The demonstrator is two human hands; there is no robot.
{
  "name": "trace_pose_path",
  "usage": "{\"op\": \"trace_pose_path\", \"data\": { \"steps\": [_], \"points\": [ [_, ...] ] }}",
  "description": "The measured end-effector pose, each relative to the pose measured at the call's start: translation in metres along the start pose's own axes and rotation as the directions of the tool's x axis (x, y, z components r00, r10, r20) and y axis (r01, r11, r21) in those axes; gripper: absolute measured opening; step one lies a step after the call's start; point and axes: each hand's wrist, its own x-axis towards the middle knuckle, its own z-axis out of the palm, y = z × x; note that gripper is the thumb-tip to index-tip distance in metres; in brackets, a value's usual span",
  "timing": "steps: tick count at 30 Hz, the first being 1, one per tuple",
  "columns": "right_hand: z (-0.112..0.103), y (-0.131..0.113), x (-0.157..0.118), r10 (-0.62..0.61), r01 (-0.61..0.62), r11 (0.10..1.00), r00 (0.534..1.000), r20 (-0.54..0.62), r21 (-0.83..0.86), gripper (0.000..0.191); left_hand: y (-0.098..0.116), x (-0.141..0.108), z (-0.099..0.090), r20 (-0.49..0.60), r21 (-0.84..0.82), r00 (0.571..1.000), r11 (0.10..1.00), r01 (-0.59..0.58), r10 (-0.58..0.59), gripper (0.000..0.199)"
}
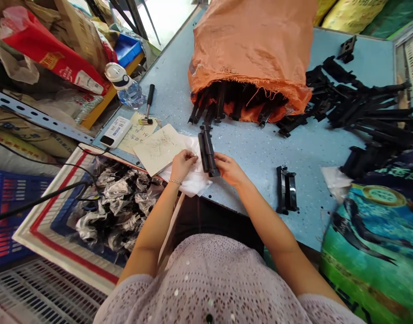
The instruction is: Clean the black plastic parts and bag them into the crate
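Note:
My right hand point(229, 169) grips a long black plastic part point(206, 153) by its right side, fingers and thumb at its near end. The part stands tilted over the table's front edge. Left of it, my left hand point(182, 165) is closed, its fingertips pressed together just above a stack of thin clear plastic bags point(192, 182). Whether a bag edge is between those fingertips is too small to tell. A similar black part point(287, 190) lies on the table to the right. More black parts point(223, 101) stick out of the orange woven sack point(253, 40).
A heap of black parts point(355, 101) covers the table's right side. Cardboard pieces point(159, 146), a hammer point(150, 103), a white device point(116, 132) and a water bottle point(130, 92) stand at left. Below is a crate point(67, 254) of bagged parts. A green-blue sack point(371, 252) is at right.

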Motion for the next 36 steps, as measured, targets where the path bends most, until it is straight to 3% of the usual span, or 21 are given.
{"op": "trace_pose_path", "data": {
  "steps": [4, 7, 10, 15, 19, 27, 32, 36],
  "points": [
    [0.017, 0.005, 0.028, 0.045, -0.047, 0.998, 0.997, 0.069, 0.033, 0.027, 0.002, 0.001, 0.005, -0.079, -0.095, 0.995, 0.993, -0.074, 0.066, 0.017],
    [0.017, 0.009, 0.040, 0.074, -0.078, 0.994, 0.996, 0.059, 0.075, 0.022, 0.003, 0.004, 0.006, -0.055, -0.202, 0.998, 0.978, -0.046, 0.035, 0.026],
    [0.014, 0.009, 0.042, 0.087, -0.095, 0.992, 0.992, 0.093, 0.082, 0.024, 0.007, -0.001, 0.005, -0.022, -0.203, 0.999, 0.978, -0.046, 0.042, 0.032],
    [0.002, 0.004, 0.018, 0.118, -0.136, 0.982, 0.983, 0.138, 0.128, 0.026, 0.020, -0.036, -0.007, -0.026, -0.226, 0.994, 0.968, -0.112, 0.109, 0.031],
    [-0.012, 0.007, -0.011, 0.188, -0.209, 0.951, 0.976, 0.108, 0.227, 0.025, 0.017, -0.055, -0.014, -0.060, -0.241, 0.997, 0.968, -0.071, 0.059, 0.029],
    [-0.012, 0.028, -0.023, 0.248, -0.260, 0.920, 0.966, 0.079, 0.293, 0.014, 0.009, -0.051, 0.018, 0.007, -0.247, 0.998, 0.968, -0.052, 0.055, 0.039],
    [-0.013, 0.029, -0.028, 0.232, -0.242, 0.909, 0.970, 0.071, 0.340, 0.013, 0.010, -0.056, 0.024, -0.021, -0.082, 0.995, 0.992, -0.098, 0.097, 0.045],
    [-0.011, 0.029, -0.031, 0.209, -0.224, 0.925, 0.975, 0.081, 0.309, 0.019, 0.009, -0.052, 0.025, -0.002, -0.117, 0.997, 0.990, -0.075, 0.076, 0.046]
  ]
}}
